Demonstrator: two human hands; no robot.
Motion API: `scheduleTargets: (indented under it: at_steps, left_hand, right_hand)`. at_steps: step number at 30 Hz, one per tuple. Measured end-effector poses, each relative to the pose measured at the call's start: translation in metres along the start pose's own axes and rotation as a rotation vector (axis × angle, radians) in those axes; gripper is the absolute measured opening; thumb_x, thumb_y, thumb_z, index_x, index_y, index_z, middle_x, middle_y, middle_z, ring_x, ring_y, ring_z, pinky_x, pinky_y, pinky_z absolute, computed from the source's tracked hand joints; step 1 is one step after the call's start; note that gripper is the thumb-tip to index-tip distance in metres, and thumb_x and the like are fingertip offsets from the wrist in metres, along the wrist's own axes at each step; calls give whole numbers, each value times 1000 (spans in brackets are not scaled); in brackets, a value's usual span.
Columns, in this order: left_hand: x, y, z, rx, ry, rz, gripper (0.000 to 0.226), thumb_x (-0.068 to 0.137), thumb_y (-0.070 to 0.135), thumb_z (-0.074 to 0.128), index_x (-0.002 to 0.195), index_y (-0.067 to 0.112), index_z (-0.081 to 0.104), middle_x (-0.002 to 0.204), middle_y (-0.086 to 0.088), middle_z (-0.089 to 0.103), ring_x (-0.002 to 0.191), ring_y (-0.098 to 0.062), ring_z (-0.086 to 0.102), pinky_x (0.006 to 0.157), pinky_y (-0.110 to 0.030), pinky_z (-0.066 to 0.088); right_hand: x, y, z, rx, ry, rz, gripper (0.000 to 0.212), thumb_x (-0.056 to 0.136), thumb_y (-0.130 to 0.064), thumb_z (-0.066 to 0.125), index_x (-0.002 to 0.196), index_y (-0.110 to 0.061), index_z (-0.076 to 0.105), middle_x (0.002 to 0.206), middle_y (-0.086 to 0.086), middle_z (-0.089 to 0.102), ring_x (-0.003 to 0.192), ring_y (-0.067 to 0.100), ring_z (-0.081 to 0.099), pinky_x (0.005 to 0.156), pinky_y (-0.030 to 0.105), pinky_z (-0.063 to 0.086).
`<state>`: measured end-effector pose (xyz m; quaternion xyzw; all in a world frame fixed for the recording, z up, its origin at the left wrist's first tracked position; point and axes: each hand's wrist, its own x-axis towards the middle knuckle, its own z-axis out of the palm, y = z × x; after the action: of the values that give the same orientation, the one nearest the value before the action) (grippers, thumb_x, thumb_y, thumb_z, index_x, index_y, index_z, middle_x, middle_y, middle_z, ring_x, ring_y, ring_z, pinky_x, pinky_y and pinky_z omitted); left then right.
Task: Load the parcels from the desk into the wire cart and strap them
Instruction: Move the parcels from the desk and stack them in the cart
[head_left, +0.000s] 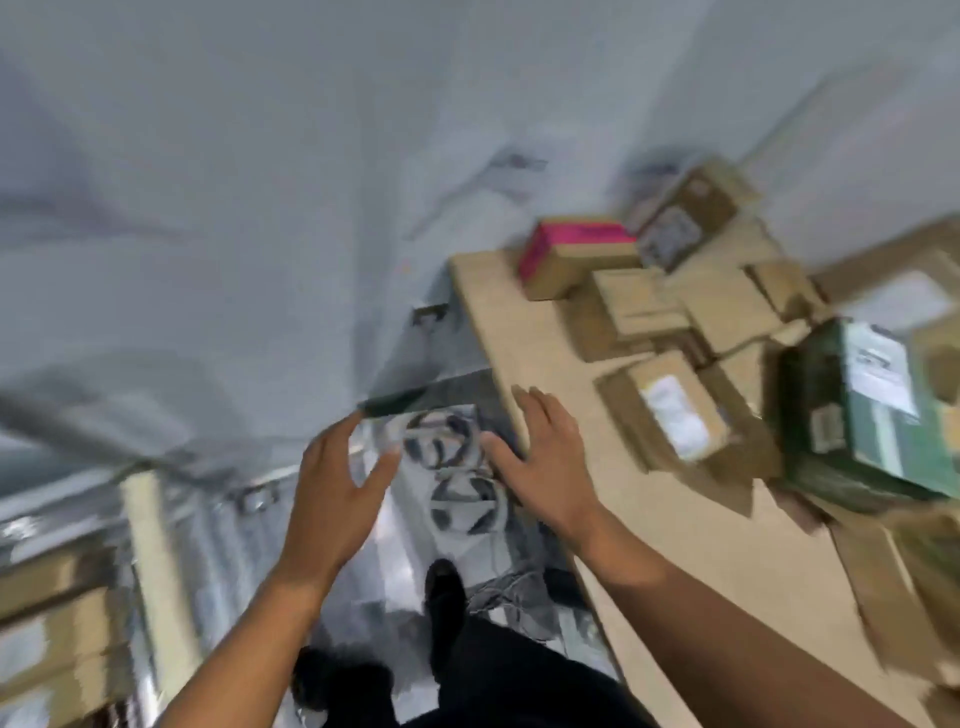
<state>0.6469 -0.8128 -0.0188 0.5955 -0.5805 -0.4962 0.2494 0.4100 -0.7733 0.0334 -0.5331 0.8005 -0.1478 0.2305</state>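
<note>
Handling: parcels (675, 322) look like stiff, light cardboard, likely a one-person lift each; the loose heap could slide if one is pulled from below.
Hold: best taken from the top of the pile, palms on opposite sides, the larger green box (862, 410) with a hand underneath.
Look: mostly plain brown cartons, one pink-topped box (571, 249), one near the front with a white label (675, 410); motion blur hides any print.
Place: piled on the pale desk (498, 322) to the person's right.
Hands: left hand (332, 478) and right hand (545, 457) are both empty with fingers spread, the right over the desk's corner.
Cart: wire cart (249, 499) stands low at left, brown boxes inside it.
</note>
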Motion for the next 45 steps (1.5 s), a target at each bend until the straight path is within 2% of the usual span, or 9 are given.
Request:
scheduleTargets:
  at_steps: [5,9,15,20,28,32,37,42,45]
  left_hand:
    - [35,80,138,124,-262,88,62,96,56,60,149,28,45,152,-1,42,143,-21,42,106,-29,33]
    - [35,127,247,43,-429,-42,68,96,57,61,155,31,38,159,-1,36,146,-21,38,116,-35,34]
    - [70,165,351,7,-227,-83,83,91,53,71,157,19,34,159,-8,34,147,-23,35,110,-24,29]
    - [92,164,385,-57,-193,9,74,89,22,82,148,8,39,139,-13,57,125,-26,62,106,-48,52]
    - [99,141,364,92,-261,15,84,89,31,81,157,15,34,142,-1,39,131,-22,55,111,-45,49]
    - [83,121,333,-3,-272,-57,68,87,30,83,144,10,50,141,-14,54,126,-30,61,107,-52,51]
    - [33,98,259,-299,82,-147,68,75,52,83,134,36,56,131,4,57,111,-2,65,81,-19,58]
    - [-7,64,166,-674,442,-307,64,85,26,84,136,32,45,135,-4,60,124,-30,63,95,-45,59]
    - [-30,40,111,-847,677,-347,60,91,15,79,134,25,40,133,-6,61,124,-35,63,93,-48,60]
  right_hand:
    - [-9,105,-78,140,249,238,69,99,-43,66,158,-17,41,164,10,37,155,24,26,127,37,17]
    - [-13,187,-112,251,281,420,67,99,-39,66,155,-10,44,155,13,47,144,31,42,119,47,35]
    - [-2,270,-112,447,317,527,63,99,-42,64,156,-28,41,149,2,55,138,23,47,105,31,39]
    - [10,296,-93,632,247,595,67,99,-48,62,158,-43,31,145,-13,57,136,20,51,106,35,42]
    - [25,295,-83,852,280,592,71,98,-38,69,154,-41,23,130,-13,59,107,-2,66,90,23,57]
    - [35,273,-82,835,324,506,57,94,-34,74,137,-30,36,136,2,48,119,10,60,86,18,58]
    - [37,214,-65,720,215,288,51,89,-49,72,128,-35,43,120,-12,41,102,-21,47,75,-4,38]
    - [40,118,-16,641,-123,99,60,88,-47,78,136,-32,46,121,-7,39,101,-2,58,87,20,52]
    - [32,50,19,556,-286,-54,49,85,-53,78,121,-34,50,119,-7,40,104,-5,54,86,16,46]
